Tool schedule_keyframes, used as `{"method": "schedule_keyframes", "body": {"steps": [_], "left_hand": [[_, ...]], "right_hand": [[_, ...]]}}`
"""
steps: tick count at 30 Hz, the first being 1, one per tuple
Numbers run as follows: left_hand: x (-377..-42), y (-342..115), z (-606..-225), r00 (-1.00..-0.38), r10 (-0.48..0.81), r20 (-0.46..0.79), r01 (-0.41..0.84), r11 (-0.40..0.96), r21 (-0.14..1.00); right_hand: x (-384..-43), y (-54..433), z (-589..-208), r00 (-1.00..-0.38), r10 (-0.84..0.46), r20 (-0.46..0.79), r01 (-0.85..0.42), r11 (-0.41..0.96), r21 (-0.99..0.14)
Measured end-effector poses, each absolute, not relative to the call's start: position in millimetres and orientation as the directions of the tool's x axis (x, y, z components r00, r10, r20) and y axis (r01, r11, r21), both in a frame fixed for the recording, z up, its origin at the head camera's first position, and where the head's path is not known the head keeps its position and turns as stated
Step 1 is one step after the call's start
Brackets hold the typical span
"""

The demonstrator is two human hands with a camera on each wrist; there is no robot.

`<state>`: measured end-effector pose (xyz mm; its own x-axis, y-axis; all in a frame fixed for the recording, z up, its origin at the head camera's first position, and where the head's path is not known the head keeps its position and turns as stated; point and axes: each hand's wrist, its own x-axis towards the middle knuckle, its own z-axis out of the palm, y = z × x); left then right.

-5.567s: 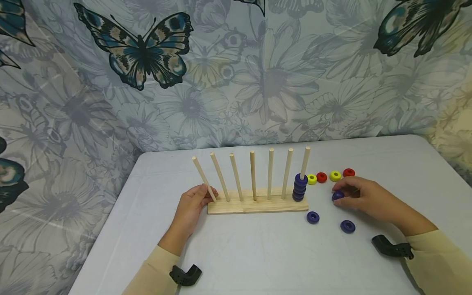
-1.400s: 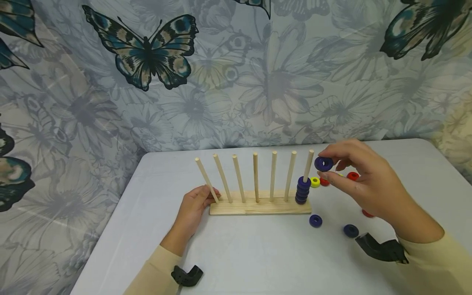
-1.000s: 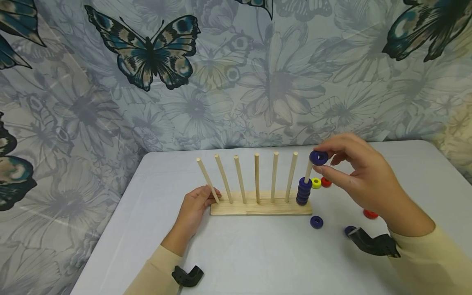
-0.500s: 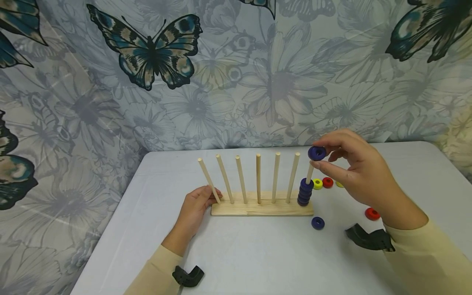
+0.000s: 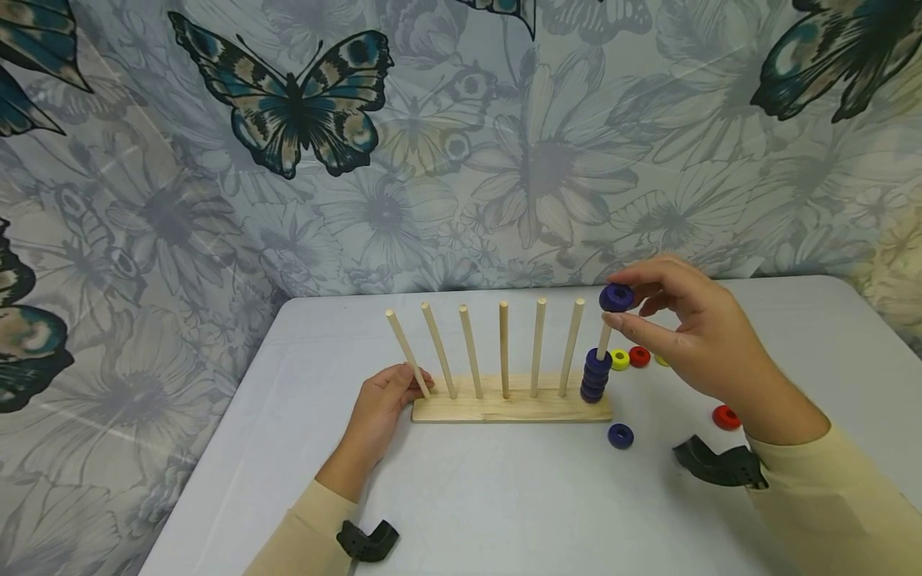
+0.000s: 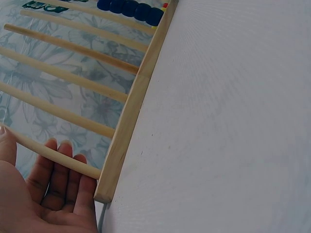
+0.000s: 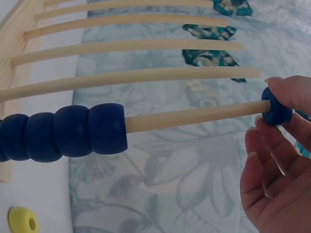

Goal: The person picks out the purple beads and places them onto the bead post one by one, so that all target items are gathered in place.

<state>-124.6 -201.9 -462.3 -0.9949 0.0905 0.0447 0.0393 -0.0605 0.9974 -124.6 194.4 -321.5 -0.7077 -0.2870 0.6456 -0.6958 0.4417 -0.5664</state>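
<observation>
A wooden peg stand point(image 5: 490, 410) with a row of upright pegs stands on the table. My right hand point(image 5: 695, 332) pinches a dark blue ring point(image 5: 616, 298) between thumb and fingers at the top of the rightmost peg point(image 7: 194, 116); in the right wrist view the peg's tip meets the ring's hole. Lower on this peg sit several stacked blue rings point(image 5: 595, 376). My left hand point(image 5: 378, 408) holds the leftmost peg point(image 6: 56, 154) near its foot, thumb on one side and fingers behind. The other pegs carry no rings.
A loose blue ring point(image 5: 620, 436) lies in front of the stand's right end. Yellow point(image 5: 619, 359) and red rings point(image 5: 639, 357) lie behind it, another red ring point(image 5: 727, 417) near my right wrist. Black wrist cameras point(image 5: 720, 464) jut from both sleeves. A patterned cloth wall point(image 5: 461, 160) borders the table.
My right hand has lifted the blue ring from the table and carried it up and left onto the rightmost peg's tip. My left hand stays at the leftmost peg.
</observation>
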Motion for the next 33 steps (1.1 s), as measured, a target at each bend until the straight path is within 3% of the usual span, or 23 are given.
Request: {"method": "schedule_keyframes", "body": {"steps": [23,33], "left_hand": [[-124.7,-202.4,-462.3,-0.994,0.095,0.052,0.047,-0.057,0.997],[-124.2,-202.1,-461.4,-0.995,0.086,0.042,0.038,-0.047,0.998]], "right_hand": [[-123.5,197.2,-323.1,-0.665,-0.327,0.671,-0.743,0.38,-0.551],[-117.6,198.9,-322.6,-0.683,-0.337,0.647,-0.727,0.399,-0.559]]}}
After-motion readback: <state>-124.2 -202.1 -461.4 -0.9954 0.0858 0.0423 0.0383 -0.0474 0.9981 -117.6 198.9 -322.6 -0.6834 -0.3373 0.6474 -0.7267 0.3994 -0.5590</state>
